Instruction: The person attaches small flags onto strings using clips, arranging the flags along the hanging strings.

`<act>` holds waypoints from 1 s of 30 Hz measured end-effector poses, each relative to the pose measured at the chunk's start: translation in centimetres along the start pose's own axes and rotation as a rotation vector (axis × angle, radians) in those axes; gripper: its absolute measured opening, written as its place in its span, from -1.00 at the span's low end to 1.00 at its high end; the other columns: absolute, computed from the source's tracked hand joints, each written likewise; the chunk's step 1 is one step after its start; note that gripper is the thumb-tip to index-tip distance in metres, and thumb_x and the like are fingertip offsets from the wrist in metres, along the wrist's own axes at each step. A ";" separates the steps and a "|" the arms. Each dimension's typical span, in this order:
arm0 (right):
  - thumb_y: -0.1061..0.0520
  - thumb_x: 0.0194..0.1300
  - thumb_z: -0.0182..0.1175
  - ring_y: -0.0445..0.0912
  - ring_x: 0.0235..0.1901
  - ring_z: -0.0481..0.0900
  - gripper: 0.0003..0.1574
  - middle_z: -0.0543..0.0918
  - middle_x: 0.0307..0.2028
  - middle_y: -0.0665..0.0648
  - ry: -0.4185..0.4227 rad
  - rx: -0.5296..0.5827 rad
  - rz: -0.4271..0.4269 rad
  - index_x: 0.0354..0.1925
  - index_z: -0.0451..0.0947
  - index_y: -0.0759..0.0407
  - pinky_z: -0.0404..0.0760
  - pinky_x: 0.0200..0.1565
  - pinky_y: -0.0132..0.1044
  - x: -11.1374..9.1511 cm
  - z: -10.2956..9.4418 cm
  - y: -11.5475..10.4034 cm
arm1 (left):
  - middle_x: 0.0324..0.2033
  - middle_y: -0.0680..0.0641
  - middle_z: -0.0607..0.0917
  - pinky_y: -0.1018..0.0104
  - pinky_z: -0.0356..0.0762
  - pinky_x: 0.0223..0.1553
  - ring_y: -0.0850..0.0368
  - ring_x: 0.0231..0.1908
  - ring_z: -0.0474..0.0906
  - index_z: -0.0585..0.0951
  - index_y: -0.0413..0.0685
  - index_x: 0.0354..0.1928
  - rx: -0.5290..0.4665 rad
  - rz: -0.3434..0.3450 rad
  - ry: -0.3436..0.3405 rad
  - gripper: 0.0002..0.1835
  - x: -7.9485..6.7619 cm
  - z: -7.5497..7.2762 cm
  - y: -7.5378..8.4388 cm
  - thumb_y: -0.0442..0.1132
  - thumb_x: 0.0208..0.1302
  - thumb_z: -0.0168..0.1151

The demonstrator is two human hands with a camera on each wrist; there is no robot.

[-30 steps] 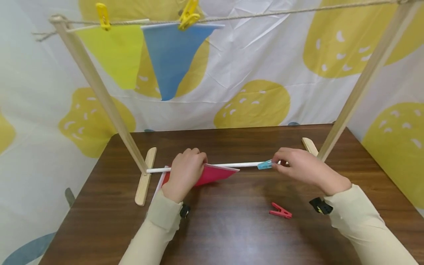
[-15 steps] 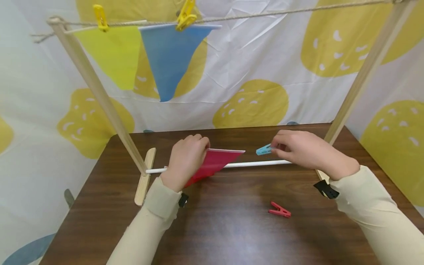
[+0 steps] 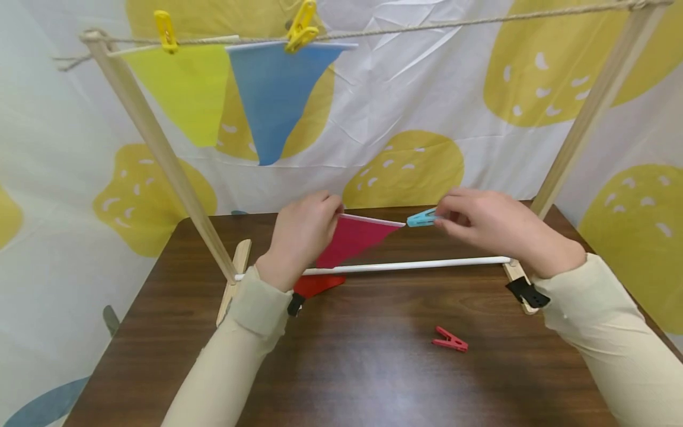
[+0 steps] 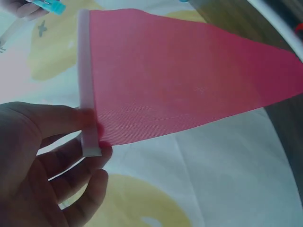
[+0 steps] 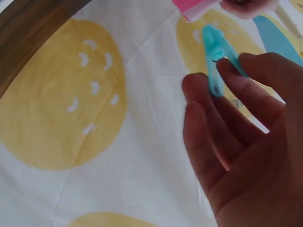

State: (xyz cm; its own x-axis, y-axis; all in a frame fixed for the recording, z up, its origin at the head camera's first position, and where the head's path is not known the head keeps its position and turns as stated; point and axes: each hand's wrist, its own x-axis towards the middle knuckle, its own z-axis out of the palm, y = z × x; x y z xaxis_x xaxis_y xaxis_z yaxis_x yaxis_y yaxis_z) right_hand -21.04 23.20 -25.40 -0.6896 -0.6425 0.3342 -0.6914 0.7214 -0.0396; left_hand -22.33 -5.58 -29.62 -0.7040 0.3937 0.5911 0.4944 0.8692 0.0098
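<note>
My left hand (image 3: 301,234) pinches a pink pennant (image 3: 354,238) near one end of its white top strip, thumb on one side and fingers on the other. The pennant hangs in the air, its lower point towards the white rod. Facing it, my right hand (image 3: 491,228) holds a light blue clothespin (image 3: 421,217) by its handles between thumb and fingers. In the head view the clothespin's tip lies very near the strip's free end; the right wrist view shows a gap between clothespin (image 5: 215,42) and pennant (image 5: 194,8).
A rope (image 3: 427,28) runs between two wooden posts (image 3: 160,154). Yellow clothespins (image 3: 302,26) hold a yellow pennant (image 3: 184,89) and a blue pennant (image 3: 280,95) on its left part. Low down spans a white rod (image 3: 405,265). A red pennant (image 3: 317,286) and red clothespin (image 3: 450,340) lie on the table.
Both hands have risen from near the white rod. The pink pennant has come up off the table in my left hand, and the blue clothespin has come up with my right and closer to it.
</note>
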 end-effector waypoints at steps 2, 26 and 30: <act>0.04 0.14 0.18 -0.35 -0.55 0.37 -0.96 0.42 -0.44 -0.23 0.038 0.003 -0.019 -0.38 0.50 -0.07 0.40 -0.48 -0.37 0.2 -0.3 0.0 | -0.46 0.07 0.55 0.27 0.45 -0.56 0.11 -0.45 0.48 0.59 0.01 -0.39 -0.018 0.014 0.036 -0.88 0.5 -0.4 0.1 -0.29 0.16 0.05; 0.23 0.06 0.18 -0.38 -0.48 0.34 -0.85 0.53 -0.22 -0.05 0.324 -0.017 -0.135 -0.31 0.56 0.11 0.28 -0.48 -0.52 2.4 -4.7 -0.6 | -0.39 0.00 0.55 0.28 0.45 -0.52 0.10 -0.41 0.47 0.60 -0.09 -0.33 -0.100 0.084 0.343 -0.84 5.2 -4.0 0.5 -0.26 0.20 0.02; 0.26 0.03 0.20 -0.36 -0.47 0.35 -0.83 0.54 -0.23 -0.01 0.351 -0.003 -0.154 -0.31 0.56 0.15 0.29 -0.47 -0.51 2.7 -5.0 -0.4 | -0.35 0.00 0.56 0.29 0.47 -0.46 0.12 -0.36 0.48 0.59 -0.07 -0.28 -0.125 0.045 0.312 -0.85 5.7 -4.6 0.5 -0.22 0.20 0.06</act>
State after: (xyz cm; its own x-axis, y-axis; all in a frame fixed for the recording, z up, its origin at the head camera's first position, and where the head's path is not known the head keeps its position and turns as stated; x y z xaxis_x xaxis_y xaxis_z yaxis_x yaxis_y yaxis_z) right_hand -21.54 22.48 -19.76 -0.4609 -0.6165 0.6384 -0.7802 0.6242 0.0394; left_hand -23.72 -4.26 -22.58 -0.4995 0.3030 0.8116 0.5933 0.8023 0.0656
